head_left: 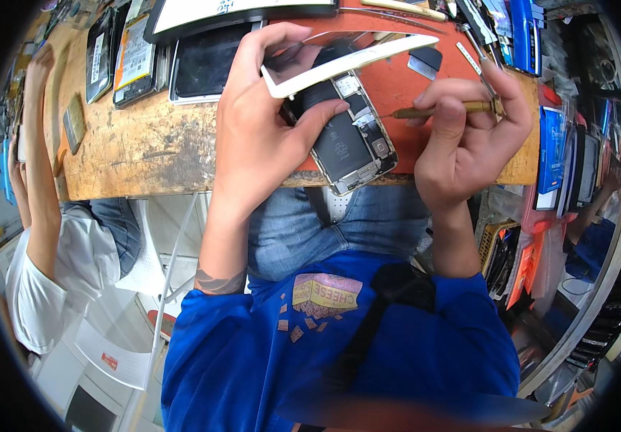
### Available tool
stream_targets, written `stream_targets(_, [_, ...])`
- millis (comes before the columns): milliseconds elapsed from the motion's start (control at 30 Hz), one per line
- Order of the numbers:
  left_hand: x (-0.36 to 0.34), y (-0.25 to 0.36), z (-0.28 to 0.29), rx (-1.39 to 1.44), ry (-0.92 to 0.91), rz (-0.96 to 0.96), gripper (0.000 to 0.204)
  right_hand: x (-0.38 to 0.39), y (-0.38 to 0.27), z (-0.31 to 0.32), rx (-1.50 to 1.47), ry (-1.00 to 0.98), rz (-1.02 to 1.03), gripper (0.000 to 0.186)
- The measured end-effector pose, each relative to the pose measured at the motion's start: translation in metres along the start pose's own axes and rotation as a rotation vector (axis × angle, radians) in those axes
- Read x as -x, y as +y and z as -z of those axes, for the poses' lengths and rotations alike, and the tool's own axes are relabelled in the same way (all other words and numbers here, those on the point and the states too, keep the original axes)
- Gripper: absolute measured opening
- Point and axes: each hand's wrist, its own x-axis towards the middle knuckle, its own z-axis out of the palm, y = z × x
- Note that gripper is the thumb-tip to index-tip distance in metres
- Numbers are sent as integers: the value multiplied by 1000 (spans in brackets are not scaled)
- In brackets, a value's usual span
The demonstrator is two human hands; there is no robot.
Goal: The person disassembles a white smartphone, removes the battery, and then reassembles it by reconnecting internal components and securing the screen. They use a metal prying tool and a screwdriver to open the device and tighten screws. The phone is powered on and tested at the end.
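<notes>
Plainly, the opened phone (354, 155) overhangs the bench's front edge, the left hand's (253, 137) fingers and thumb clamped on it; its raised screen (357, 63) hides the far end. The right hand's (469, 144) fingers pinch a brass screwdriver (424, 112). Around: red mat (403, 135), brush (74, 124), scuffed wooden bench (134, 165), a white-shirted co-worker (69, 270) leftward.

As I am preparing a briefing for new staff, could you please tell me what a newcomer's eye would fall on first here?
Probably the opened smartphone in the left hand, at the front edge of the wooden workbench, its white-framed screen tilted up and dark battery exposed. Just right of it, the right hand holds a slim brass-coloured screwdriver. Below, a bright blue shirt fills the lower middle.
</notes>
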Motion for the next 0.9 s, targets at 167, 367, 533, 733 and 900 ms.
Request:
stream_targets(167, [0, 1, 1, -47, -9, -13, 50, 2, 3, 1, 118, -137, 130, 45])
stream_targets(367, [0, 3, 1, 0, -7, 42, 47, 3, 2, -2, 160, -157, 147, 43])
stream_targets(533, [0, 3, 0, -11, 2, 49, 41, 2, 3, -2, 161, -180, 150, 42])
stream_targets(733, [0, 2, 0, -21, 11, 42, 43, -5, -3, 0, 136, -307, 163, 50])
stream_targets(900, [-4, 0, -3, -18, 83, -42, 40, -25, -23, 13, 259, -526, 231, 35])
